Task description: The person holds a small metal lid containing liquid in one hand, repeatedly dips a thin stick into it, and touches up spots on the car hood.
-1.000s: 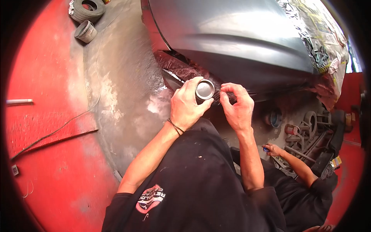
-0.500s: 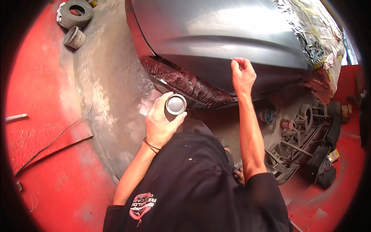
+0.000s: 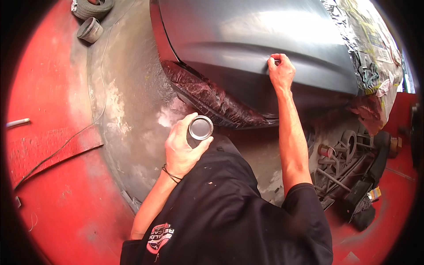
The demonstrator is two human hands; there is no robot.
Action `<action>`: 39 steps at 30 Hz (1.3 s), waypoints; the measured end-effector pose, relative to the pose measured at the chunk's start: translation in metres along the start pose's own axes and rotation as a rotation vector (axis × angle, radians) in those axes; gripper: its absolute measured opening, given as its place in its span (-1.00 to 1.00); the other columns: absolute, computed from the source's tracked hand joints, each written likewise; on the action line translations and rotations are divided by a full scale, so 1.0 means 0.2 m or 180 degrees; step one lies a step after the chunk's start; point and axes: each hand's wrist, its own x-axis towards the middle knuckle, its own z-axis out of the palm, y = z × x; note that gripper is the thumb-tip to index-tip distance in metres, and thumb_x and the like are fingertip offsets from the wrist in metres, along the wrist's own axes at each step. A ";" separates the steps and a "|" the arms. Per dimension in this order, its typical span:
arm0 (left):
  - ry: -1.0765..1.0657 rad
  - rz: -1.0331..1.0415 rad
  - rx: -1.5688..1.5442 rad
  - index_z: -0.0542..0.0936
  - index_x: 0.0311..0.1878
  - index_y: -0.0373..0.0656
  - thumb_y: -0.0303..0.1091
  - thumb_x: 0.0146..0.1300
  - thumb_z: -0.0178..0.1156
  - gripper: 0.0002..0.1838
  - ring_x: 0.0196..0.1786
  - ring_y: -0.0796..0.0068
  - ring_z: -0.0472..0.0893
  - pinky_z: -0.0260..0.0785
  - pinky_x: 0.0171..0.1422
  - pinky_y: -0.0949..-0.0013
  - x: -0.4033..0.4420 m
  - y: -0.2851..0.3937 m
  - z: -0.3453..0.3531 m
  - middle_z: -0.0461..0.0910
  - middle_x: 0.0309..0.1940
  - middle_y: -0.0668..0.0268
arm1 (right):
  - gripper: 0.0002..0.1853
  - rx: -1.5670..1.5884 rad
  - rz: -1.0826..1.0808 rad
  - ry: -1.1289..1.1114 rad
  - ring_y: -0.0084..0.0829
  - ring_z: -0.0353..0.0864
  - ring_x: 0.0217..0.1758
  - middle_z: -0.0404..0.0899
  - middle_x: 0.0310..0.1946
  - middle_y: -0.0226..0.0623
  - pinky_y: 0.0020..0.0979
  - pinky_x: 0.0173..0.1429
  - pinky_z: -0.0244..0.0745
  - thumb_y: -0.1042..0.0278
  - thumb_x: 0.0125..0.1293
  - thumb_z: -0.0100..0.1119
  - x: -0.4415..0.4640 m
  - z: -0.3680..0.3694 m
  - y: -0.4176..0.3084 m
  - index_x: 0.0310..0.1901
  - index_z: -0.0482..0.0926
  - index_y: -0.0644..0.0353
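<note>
My left hand (image 3: 180, 148) is wrapped round a small round metal can (image 3: 201, 127), held upright in front of my shirt with its top facing me. My right hand (image 3: 282, 73) reaches out over the dark grey car hood (image 3: 238, 59), thumb and fingertips pinched together. A tiny light speck shows at the fingertips, too small to name. Whether the fingers touch the hood, I cannot tell. Dark, wrinkled plastic sheeting (image 3: 212, 95) covers the car's front corner below the hood.
Newspaper and foil masking (image 3: 371, 48) cover the car at right. A tire (image 3: 92, 9) and a bucket (image 3: 90, 30) stand at upper left. Metal frame parts (image 3: 340, 172) and a red can (image 3: 325, 150) lie at lower right. A cable (image 3: 66, 143) crosses the floor at left.
My right hand has moved slightly up and right over the hood, its fingers closed more tightly. My left hand still holds the can. The view has shifted a little.
</note>
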 end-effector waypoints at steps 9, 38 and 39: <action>-0.0052 -0.0008 -0.0065 0.66 0.55 -0.20 -0.37 0.21 0.80 -0.17 0.36 0.15 0.84 0.67 0.50 0.13 0.08 0.04 0.10 0.82 0.33 0.10 | -0.79 -0.0153 -0.0195 -0.0122 -0.19 0.95 -0.09 0.90 -0.02 -0.13 -0.15 0.17 0.80 0.28 0.47 0.46 0.03 0.02 0.04 -0.01 0.85 0.21; 0.0018 0.0129 -0.0048 0.63 0.56 -0.11 -0.29 0.20 0.79 -0.15 0.27 0.01 0.85 0.68 0.41 0.02 0.13 0.03 0.18 0.83 0.28 0.13 | -0.81 -0.0395 -0.0341 -0.0021 -0.17 0.94 -0.07 0.88 -0.03 -0.14 -0.11 0.18 0.79 0.28 0.48 0.44 0.03 0.04 0.05 -0.02 0.83 0.17; 0.0014 0.0107 -0.0059 0.63 0.56 -0.11 -0.29 0.20 0.79 -0.15 0.27 0.01 0.85 0.68 0.41 0.02 0.13 0.03 0.18 0.83 0.28 0.13 | -0.81 -0.0420 -0.0353 -0.0013 -0.17 0.94 -0.07 0.88 -0.03 -0.14 -0.11 0.18 0.79 0.28 0.48 0.44 0.03 0.04 0.05 -0.02 0.83 0.17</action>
